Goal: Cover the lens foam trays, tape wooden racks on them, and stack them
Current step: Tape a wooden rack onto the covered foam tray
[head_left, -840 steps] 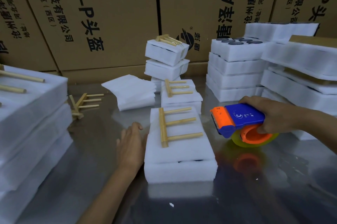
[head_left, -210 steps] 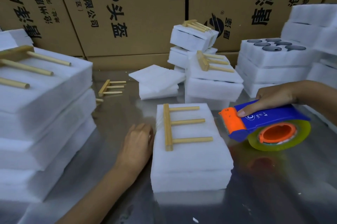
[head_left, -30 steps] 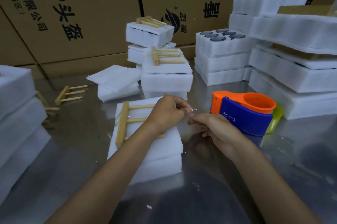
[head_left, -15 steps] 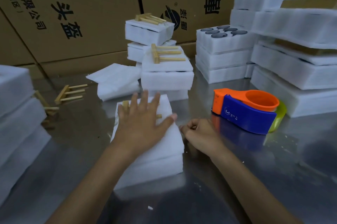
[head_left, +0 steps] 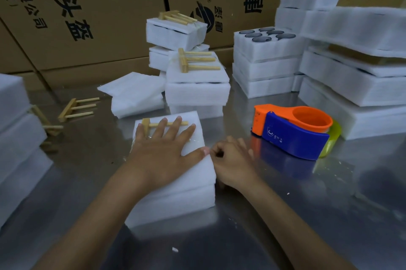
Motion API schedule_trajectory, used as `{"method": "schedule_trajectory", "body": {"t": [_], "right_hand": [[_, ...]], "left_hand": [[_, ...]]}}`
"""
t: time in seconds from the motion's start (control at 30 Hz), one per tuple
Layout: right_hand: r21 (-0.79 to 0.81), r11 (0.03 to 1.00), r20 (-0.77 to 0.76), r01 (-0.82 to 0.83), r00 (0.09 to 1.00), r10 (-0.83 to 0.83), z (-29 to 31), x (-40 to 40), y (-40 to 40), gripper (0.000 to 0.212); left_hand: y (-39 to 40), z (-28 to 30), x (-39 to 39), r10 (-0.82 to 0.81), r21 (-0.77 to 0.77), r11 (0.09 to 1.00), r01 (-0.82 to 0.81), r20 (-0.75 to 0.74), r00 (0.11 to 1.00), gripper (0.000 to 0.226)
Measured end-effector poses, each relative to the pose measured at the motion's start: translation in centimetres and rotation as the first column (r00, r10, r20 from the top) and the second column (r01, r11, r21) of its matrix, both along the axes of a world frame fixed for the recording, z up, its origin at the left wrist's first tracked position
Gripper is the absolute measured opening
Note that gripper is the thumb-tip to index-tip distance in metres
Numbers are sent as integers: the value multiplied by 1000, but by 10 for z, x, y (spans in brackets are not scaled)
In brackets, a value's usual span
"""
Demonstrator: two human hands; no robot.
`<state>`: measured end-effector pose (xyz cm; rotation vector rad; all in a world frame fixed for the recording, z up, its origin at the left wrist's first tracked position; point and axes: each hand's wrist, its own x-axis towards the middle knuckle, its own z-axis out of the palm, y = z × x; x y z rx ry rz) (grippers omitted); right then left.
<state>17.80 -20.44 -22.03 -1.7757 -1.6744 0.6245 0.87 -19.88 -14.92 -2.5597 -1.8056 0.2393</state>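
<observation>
A covered white foam tray (head_left: 175, 190) lies on the steel table in front of me. A wooden rack (head_left: 146, 125) lies on its top, mostly hidden under my left hand (head_left: 162, 148), which presses flat on it with fingers spread. My right hand (head_left: 232, 162) sits with curled fingers against the tray's right edge, beside my left thumb; what it holds, if anything, is too small to make out. The orange and blue tape dispenser (head_left: 292, 133) rests on the table to the right, with no hand on it.
Behind stand stacks of covered trays with racks (head_left: 195, 76), (head_left: 175, 30), an uncovered tray of dark lenses (head_left: 265, 43), loose foam sheets (head_left: 134, 91) and a spare rack (head_left: 74, 109). Foam stacks flank the left (head_left: 15, 129) and right (head_left: 356, 76). Cardboard boxes (head_left: 87, 16) wall the back.
My left hand slid slightly along the tray top, still pressing flat on the rack. My right hand stays curled at the tray's right edge. The dispenser has not moved.
</observation>
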Motion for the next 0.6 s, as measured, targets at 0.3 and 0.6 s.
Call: {"method": "schedule_trajectory", "body": {"t": [0.3, 0.6], "right_hand": [[126, 967, -300, 222, 938, -176, 5, 6, -20, 17], [-226, 962, -873, -154, 471, -129, -1, -32, -10, 43]], "left_hand": [[-3, -3, 3, -5, 32, 999, 5, 0, 1000, 98], [-1, -6, 5, 11, 35, 999, -13, 45, 999, 91]]}}
